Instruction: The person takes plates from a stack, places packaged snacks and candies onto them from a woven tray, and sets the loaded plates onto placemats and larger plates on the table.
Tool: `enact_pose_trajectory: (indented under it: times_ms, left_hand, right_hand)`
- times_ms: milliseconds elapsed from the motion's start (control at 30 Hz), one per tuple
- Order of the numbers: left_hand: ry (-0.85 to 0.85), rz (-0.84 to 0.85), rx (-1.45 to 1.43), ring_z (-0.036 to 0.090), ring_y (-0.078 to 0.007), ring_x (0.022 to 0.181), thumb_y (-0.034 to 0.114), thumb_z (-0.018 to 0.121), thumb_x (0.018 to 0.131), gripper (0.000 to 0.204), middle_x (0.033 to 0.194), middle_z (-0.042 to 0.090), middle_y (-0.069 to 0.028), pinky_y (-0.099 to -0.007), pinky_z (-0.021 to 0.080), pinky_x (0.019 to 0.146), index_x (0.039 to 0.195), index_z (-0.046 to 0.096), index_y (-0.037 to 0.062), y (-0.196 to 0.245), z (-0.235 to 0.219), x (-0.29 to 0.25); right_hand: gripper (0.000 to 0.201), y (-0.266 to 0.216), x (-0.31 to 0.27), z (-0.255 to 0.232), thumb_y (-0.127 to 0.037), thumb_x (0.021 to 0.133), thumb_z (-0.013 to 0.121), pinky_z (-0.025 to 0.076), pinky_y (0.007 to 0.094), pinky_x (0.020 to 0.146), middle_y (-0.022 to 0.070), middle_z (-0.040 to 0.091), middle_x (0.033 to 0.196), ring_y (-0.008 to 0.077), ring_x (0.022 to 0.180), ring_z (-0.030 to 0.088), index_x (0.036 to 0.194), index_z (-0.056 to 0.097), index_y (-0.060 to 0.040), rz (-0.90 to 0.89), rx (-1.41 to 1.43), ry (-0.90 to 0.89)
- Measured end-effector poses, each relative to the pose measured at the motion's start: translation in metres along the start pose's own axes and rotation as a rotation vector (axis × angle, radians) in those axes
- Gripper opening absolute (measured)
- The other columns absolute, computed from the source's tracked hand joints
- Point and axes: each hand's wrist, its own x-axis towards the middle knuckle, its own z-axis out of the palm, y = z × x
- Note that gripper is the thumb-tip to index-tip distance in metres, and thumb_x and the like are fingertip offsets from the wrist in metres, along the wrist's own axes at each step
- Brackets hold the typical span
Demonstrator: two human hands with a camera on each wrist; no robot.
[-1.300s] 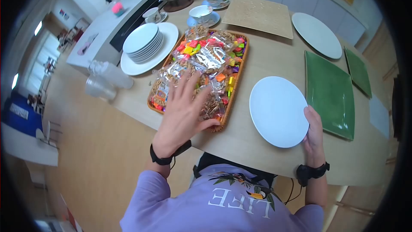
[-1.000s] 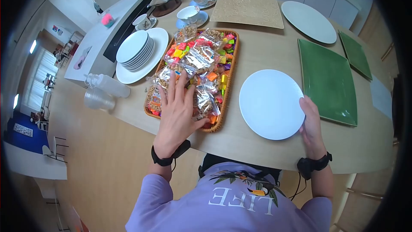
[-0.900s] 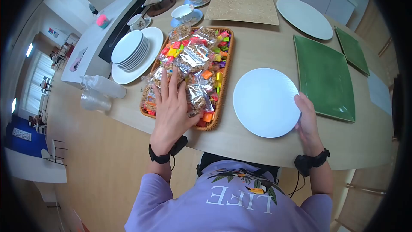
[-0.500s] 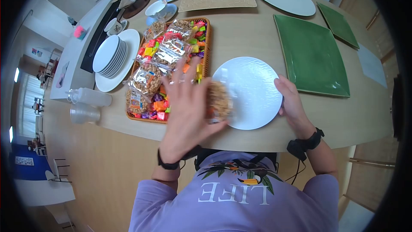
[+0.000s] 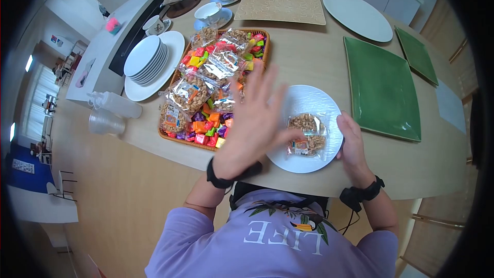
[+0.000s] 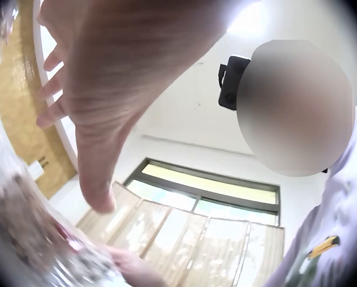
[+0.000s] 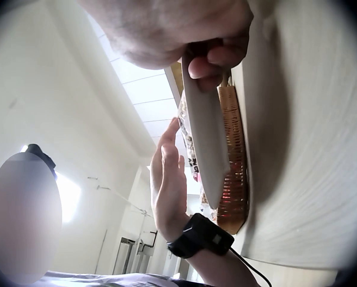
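Observation:
In the head view a round white plate (image 5: 295, 163) is gripped at its right edge by my right hand (image 5: 353, 141). Wrapped nut snacks (image 5: 310, 146) lie on the plate. My left hand (image 5: 256, 117), fingers spread and holding nothing, is between the wicker basket (image 5: 266, 46) and the plate, its thumb over the snacks. The basket holds wrapped snacks (image 5: 188, 95) and colourful candies (image 5: 206, 128). The right wrist view shows the right hand's fingers (image 7: 209, 70) curled under the rim of the plate (image 7: 208, 137), which is above the table.
Left of the basket, stacked white plates (image 5: 143, 56) stand on a large white plate (image 5: 175, 61), with a plastic bottle (image 5: 121, 105) and clear cups (image 5: 105, 122) nearer. Teacups (image 5: 209, 14) and a beige tray (image 5: 282, 4) are behind. Green plates (image 5: 383, 87) lie at the right.
My left hand has gone from the basket to the plate's left side and let go of a wrapped snack there. Snacks now lie on the plate, and candies show at the basket's near end.

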Motion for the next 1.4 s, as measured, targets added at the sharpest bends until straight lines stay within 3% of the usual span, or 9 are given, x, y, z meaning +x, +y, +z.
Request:
enact_pose_trajectory:
  times_ms: [133,267,400,567,733,867,1000,1333,1400]
  left_hand:
    - [0.116,-0.223,0.286,0.033,-0.0420,0.133,0.045,0.071,0.078,0.074,0.136,0.043,-0.0248,-0.0651,0.022,0.105,0.129,0.047,-0.0026,-0.049,-0.017,0.006]
    - [0.032,-0.230,0.404,0.039,-0.0401,0.129,0.045,0.070,0.079,0.076,0.130,0.049,-0.0238,-0.0616,0.027,0.105,0.128,0.044,-0.0067,-0.083,-0.024,0.017]
    - [-0.096,-0.275,0.451,0.046,-0.0346,0.124,0.040,0.074,0.075,0.077,0.127,0.051,-0.0198,-0.0619,0.033,0.101,0.133,0.042,0.0004,-0.095,-0.019,0.034]
    - [-0.028,-0.257,0.416,0.050,-0.0335,0.110,0.033,0.077,0.072,0.077,0.114,0.055,-0.0182,-0.0520,0.034,0.100,0.131,0.043,-0.0031,-0.093,-0.015,0.037]
    - [0.133,-0.148,0.180,0.049,-0.0357,0.113,0.019,0.077,0.068,0.078,0.117,0.052,-0.0191,-0.0479,0.036,0.099,0.134,0.041,-0.0020,-0.053,-0.027,0.040]
    - [-0.198,0.290,-0.219,0.051,-0.0338,0.112,0.017,0.072,0.070,0.076,0.119,0.051,-0.0178,-0.0504,0.034,0.102,0.137,0.041,0.0006,-0.021,-0.016,0.042]
    - [-0.363,0.360,-0.179,0.048,-0.0340,0.118,0.021,0.070,0.067,0.082,0.127,0.047,-0.0139,-0.0663,0.020,0.107,0.142,0.039,0.0104,0.006,-0.011,0.045]
    - [-0.466,0.464,-0.178,0.044,-0.0333,0.124,0.026,0.074,0.066,0.086,0.134,0.044,-0.0131,-0.0684,0.017,0.107,0.143,0.038,0.0135,0.012,-0.009,0.047]
    - [-0.372,0.422,-0.233,0.041,-0.0331,0.127,0.034,0.077,0.068,0.087,0.139,0.041,-0.0127,-0.0683,0.016,0.108,0.143,0.038,0.0142,0.008,-0.012,0.048]
  right_hand:
    - [0.030,0.001,0.001,-0.002,-0.028,0.101,0.041,0.029,0.0163,0.029,-0.0017,0.056,0.062,0.0013,0.037,0.043,0.103,0.056,-0.0028,0.008,0.004,0.014]
    - [0.029,0.002,0.003,-0.001,-0.027,0.101,0.040,0.029,0.0167,0.029,-0.0017,0.055,0.060,0.0021,0.035,0.042,0.101,0.056,-0.0027,0.043,0.008,0.031]
    - [0.030,0.005,0.003,-0.003,-0.028,0.101,0.040,0.029,0.0170,0.029,-0.0018,0.055,0.059,0.0024,0.034,0.041,0.101,0.056,-0.0025,0.049,0.022,0.067]
    - [0.032,0.006,0.004,-0.007,-0.030,0.101,0.040,0.028,0.0170,0.029,-0.0018,0.055,0.059,0.0024,0.034,0.040,0.099,0.057,-0.0032,0.018,0.008,0.030]
    - [0.032,0.006,0.004,-0.006,-0.031,0.100,0.041,0.027,0.0173,0.028,-0.0021,0.055,0.059,0.0024,0.033,0.039,0.096,0.057,-0.0040,0.010,0.007,0.040]
    - [0.032,0.010,0.005,-0.007,-0.032,0.100,0.041,0.028,0.0173,0.028,-0.0024,0.054,0.059,0.0026,0.033,0.040,0.096,0.056,-0.0049,0.013,-0.004,-0.002]
    - [0.032,0.006,0.004,-0.006,-0.032,0.100,0.040,0.028,0.0175,0.028,-0.0024,0.054,0.059,0.0027,0.034,0.040,0.097,0.056,-0.0051,0.011,-0.007,-0.003]
    - [0.032,0.003,0.002,-0.009,-0.033,0.100,0.041,0.029,0.0165,0.030,-0.0038,0.054,0.062,0.0011,0.036,0.042,0.108,0.055,-0.0050,0.015,0.007,-0.041]
    - [0.033,0.002,0.002,-0.008,-0.033,0.100,0.041,0.029,0.0164,0.030,-0.0038,0.055,0.063,0.0010,0.037,0.042,0.109,0.055,-0.0046,0.025,0.014,-0.023]
